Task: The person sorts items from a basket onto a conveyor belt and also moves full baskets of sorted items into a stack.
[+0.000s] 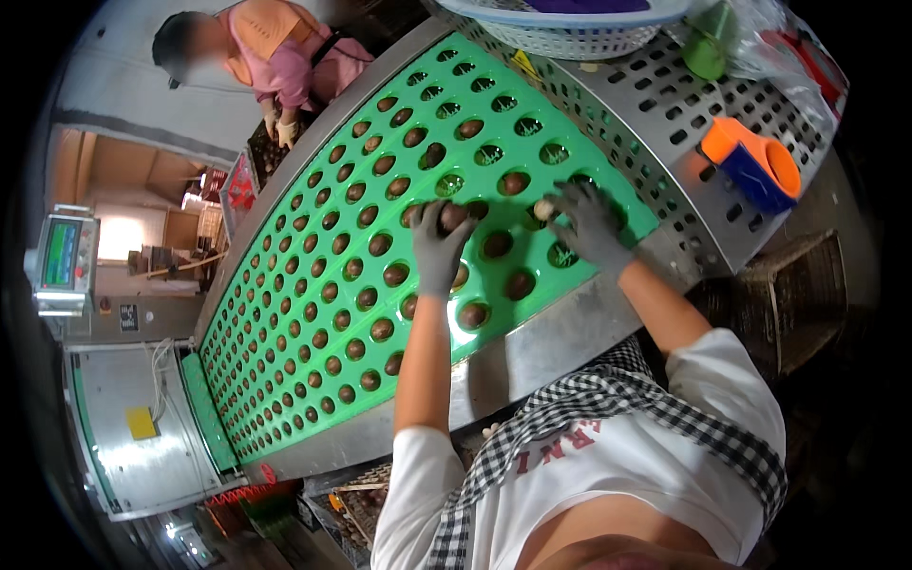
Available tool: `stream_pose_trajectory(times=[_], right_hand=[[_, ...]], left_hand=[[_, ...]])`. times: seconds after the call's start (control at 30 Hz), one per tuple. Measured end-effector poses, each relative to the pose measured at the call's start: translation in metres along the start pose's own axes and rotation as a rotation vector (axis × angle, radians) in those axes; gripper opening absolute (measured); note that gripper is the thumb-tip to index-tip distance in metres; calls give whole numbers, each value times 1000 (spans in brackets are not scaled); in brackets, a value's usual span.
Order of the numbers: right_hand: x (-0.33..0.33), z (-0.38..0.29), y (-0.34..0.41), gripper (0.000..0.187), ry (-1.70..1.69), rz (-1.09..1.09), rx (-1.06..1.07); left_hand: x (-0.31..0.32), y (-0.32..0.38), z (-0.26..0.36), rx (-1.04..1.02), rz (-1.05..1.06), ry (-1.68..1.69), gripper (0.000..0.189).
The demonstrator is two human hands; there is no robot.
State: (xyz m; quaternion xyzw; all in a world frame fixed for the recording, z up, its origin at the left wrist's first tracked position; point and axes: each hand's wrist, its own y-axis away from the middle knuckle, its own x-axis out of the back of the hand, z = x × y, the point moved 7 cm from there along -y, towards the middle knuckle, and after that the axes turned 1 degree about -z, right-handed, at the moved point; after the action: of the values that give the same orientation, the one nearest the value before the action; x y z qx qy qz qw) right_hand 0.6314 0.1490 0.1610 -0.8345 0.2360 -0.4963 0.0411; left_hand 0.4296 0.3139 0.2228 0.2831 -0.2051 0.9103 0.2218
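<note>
My left hand (436,249), in a grey glove, grips a dark brown egg-shaped item (453,216) just above a green panel (456,160) with rows of round pockets. At my right hand (591,224), also in a grey glove, a paler egg-shaped item (544,209) is at the fingertips over the panel. Similar brown items sit in most pockets towards the left. Between my arms lie several more, among them one brown item (497,244) and another near the front edge (473,314). Some pockets by the far right end hold none, such as one pocket (489,154).
A steel rim (556,349) borders the panel. On a perforated steel shelf (655,68) stand a white basket (570,35) and an orange and blue tape dispenser (755,167). Across the panel a person (285,64) bends over a crate. A metal machine housing (149,434) adjoins the left end.
</note>
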Motion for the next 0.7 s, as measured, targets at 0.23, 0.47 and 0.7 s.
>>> stream_pose_trajectory(times=[0.23, 0.47, 0.7], right_hand=[[28, 44, 37, 49, -276, -112, 90], [35, 113, 11, 43, -244, -181, 64], [62, 198, -13, 41, -162, -190, 72]], left_hand=[[-48, -104, -109, 389, -183, -491, 44], [-106, -135, -88, 504, -251, -711, 57], [-216, -141, -15, -99, -413, -712, 38]])
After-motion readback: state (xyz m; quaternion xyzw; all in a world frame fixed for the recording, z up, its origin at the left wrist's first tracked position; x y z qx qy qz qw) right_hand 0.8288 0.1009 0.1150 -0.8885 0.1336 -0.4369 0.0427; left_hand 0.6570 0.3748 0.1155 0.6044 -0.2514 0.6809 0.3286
